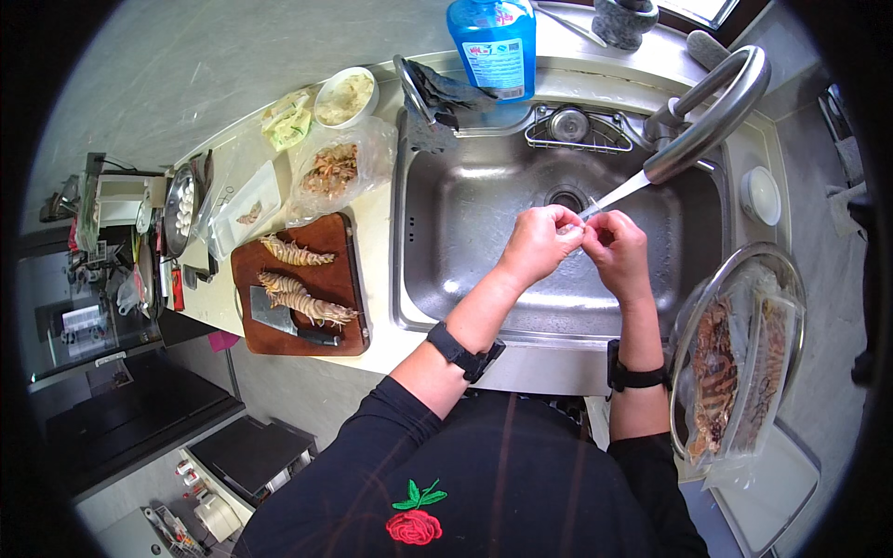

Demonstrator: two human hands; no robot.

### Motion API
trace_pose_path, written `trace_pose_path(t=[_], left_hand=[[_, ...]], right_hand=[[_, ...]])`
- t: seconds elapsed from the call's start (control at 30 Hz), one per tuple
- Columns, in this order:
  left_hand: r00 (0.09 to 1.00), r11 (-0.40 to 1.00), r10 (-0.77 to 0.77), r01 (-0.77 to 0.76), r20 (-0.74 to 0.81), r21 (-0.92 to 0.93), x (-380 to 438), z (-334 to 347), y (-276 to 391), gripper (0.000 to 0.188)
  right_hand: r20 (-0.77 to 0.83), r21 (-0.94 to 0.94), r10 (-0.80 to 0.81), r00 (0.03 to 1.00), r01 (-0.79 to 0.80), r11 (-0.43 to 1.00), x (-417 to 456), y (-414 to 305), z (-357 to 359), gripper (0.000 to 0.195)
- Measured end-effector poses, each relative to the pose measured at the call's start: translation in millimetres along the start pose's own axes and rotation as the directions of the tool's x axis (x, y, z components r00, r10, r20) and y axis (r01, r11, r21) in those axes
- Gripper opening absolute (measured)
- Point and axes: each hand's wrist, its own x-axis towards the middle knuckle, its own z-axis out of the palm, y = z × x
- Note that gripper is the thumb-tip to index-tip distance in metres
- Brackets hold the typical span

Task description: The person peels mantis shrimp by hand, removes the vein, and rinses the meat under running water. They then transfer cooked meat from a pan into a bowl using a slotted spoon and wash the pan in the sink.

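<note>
My left hand (pixel 544 240) and my right hand (pixel 617 251) meet over the stainless steel sink (pixel 474 244), thumbs and fingertips pinched together. Between them is a small pale piece (pixel 570 229), mostly covered by the fingers, so I cannot tell what it is. A stream of water (pixel 617 192) runs from the curved metal faucet (pixel 687 150) down to the fingertips. Behind the hands lies the round drain (pixel 562 199). Both forearms reach in over the sink's front edge, each with a black strap on it.
On the left, a wooden cutting board (pixel 244 328) carries several large striped shrimp (pixel 317 307) and a cleaver (pixel 273 312). Past it are a plastic bag of shells (pixel 331 171), a white tray (pixel 244 216) and a bowl (pixel 347 97). Packaged shrimp (pixel 715 376) lie in a metal basin at right.
</note>
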Motion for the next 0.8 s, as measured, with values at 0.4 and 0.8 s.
trace_pose_path(t=[0.4, 0.8], left_hand=[[0.927, 0.822, -0.264, 0.361, 0.266, -0.44, 2.6, -5.6, 2.5, 0.017], [0.968, 0.824, -0.192, 0.249, 0.162, -0.51, 1.2, -11.1, -1.6, 0.016]], right_hand=[[-0.059, 0.522, 0.291, 0.955, -0.219, 0.825, -2.4, 31.2, 5.6, 0.009], [0.178, 0.806, 0.393, 0.902, -0.363, 0.468, 4.6, 21.6, 1.9, 0.016]])
